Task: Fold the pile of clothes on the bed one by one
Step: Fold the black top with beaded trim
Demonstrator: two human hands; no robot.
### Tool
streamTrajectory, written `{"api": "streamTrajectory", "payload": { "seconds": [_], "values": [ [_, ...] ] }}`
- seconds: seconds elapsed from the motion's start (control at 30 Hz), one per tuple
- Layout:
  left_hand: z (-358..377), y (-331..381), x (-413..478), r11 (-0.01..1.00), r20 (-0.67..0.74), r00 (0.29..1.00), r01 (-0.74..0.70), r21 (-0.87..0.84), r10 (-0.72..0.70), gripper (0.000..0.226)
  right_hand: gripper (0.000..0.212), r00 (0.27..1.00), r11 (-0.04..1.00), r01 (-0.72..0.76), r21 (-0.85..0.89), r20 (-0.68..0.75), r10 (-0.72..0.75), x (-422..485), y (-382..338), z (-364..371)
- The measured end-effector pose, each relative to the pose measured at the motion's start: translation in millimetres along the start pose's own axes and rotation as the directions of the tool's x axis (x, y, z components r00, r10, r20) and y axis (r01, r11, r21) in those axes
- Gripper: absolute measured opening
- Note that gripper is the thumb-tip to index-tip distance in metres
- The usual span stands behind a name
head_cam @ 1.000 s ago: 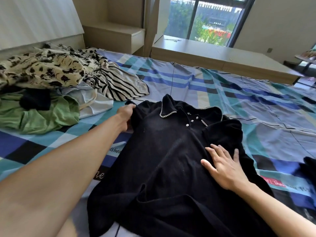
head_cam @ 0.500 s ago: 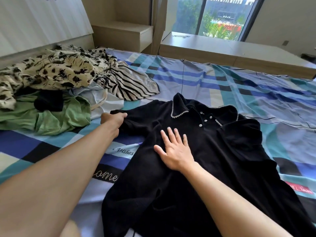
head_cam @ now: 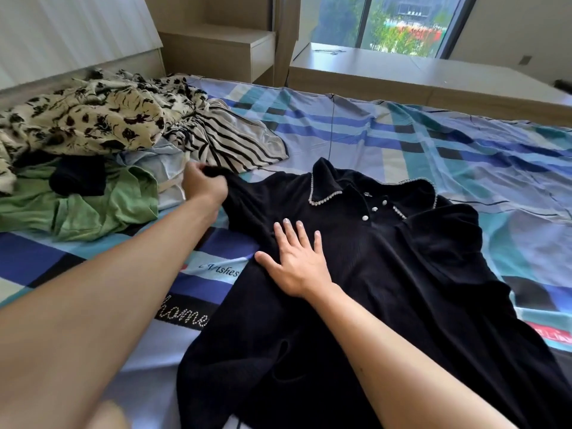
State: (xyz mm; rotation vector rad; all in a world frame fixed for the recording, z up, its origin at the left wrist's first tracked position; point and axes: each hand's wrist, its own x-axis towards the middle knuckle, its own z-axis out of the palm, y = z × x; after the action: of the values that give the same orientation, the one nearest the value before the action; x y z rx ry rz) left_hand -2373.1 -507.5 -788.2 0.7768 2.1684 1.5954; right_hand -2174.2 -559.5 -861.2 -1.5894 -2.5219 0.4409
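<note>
A black collared top (head_cam: 387, 274) with pearl trim and buttons lies spread face up on the checked bedsheet (head_cam: 402, 140). My left hand (head_cam: 202, 187) grips the end of its left sleeve, pulled out toward the clothes pile. My right hand (head_cam: 297, 261) lies flat with fingers straight on the chest of the top, near its left side. The pile of unfolded clothes (head_cam: 93, 150) sits at the left: a cream floral garment, a striped one, a green one, a pale blue one and something dark.
A headboard (head_cam: 77, 35) runs along the left. A wooden nightstand (head_cam: 223, 51) and a low wooden bench (head_cam: 418, 75) under the window stand beyond the bed's far edge. Bare sheet stretches to the right of the black top.
My left hand has drawn the black sleeve further out to the left, toward the pile. My right hand slid from the top's right side to its left chest.
</note>
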Motion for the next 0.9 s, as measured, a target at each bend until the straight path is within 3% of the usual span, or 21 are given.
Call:
{"api": "streamTrajectory", "payload": {
  "seconds": [0.07, 0.1, 0.17, 0.23, 0.27, 0.3, 0.37, 0.43, 0.57, 0.67, 0.73, 0.8, 0.9],
  "values": [
    [12, 30, -20, 0.984, 0.171, 0.974, -0.133, -0.115, 0.152, 0.039, 0.089, 1.0, 0.997, 0.017, 0.074, 0.002, -0.018, -2, 2, -5],
    [16, 46, -33, 0.967, 0.312, 0.929, -0.132, -0.219, 0.198, 0.037, 0.091, 1.0, 0.992, 0.021, 0.126, 0.002, -0.021, -4, 3, -8],
    [21, 68, -55, 0.935, 0.634, 0.737, 0.009, -0.354, 0.233, 0.034, 0.092, 1.0, 0.978, 0.007, 0.207, -0.005, -0.006, -13, 2, -11],
    [24, 70, -73, 0.942, 0.801, 0.549, 0.069, -0.328, 0.239, 0.026, 0.089, 0.999, 0.979, -0.017, 0.204, -0.027, 0.023, -24, 0, -10],
    [27, 64, -77, 0.956, 0.819, 0.528, 0.047, -0.291, 0.224, 0.017, 0.086, 0.999, 0.986, -0.024, 0.168, -0.044, 0.032, -30, -2, -8],
    [29, 57, -82, 0.969, 0.806, 0.552, -0.012, -0.246, 0.212, 0.008, 0.083, 0.997, 0.992, -0.028, 0.119, -0.064, 0.036, -36, -4, -7],
    [32, 38, -86, 0.97, 0.737, 0.64, -0.224, -0.093, 0.218, 0.011, 0.08, 0.996, 0.997, -0.036, 0.067, -0.076, 0.041, -47, -5, -6],
    [30, 20, -84, 0.896, 0.722, 0.652, -0.432, 0.101, 0.232, 0.013, 0.08, 0.998, 0.997, -0.039, 0.072, -0.036, 0.042, -53, -6, -10],
    [22, 7, -90, 0.732, 0.807, 0.529, -0.654, 0.191, 0.263, 0.014, 0.065, 1.0, 0.987, -0.016, 0.16, -0.006, 0.017, -65, -2, -27],
    [19, 14, -99, 0.661, 0.841, 0.45, -0.734, 0.157, 0.299, 0.017, 0.022, 0.955, 0.892, -0.145, 0.428, -0.175, 0.239, -70, 14, -52],
    [16, 20, -105, 0.655, 0.88, 0.4, -0.742, 0.146, 0.257, 0.019, 0.01, 0.884, 0.779, -0.187, 0.599, -0.244, 0.4, -65, 32, -67],
    [12, 22, -113, 0.635, 0.937, 0.308, -0.76, 0.139, 0.165, 0.019, 0.012, 0.843, 0.744, -0.198, 0.638, -0.276, 0.462, -55, 51, -78],
    [9, 20, -125, 0.567, 0.977, 0.211, -0.81, 0.152, 0.04, 0.024, 0.026, 0.858, 0.784, -0.226, 0.578, -0.264, 0.441, -34, 73, -86]
  ]
}}
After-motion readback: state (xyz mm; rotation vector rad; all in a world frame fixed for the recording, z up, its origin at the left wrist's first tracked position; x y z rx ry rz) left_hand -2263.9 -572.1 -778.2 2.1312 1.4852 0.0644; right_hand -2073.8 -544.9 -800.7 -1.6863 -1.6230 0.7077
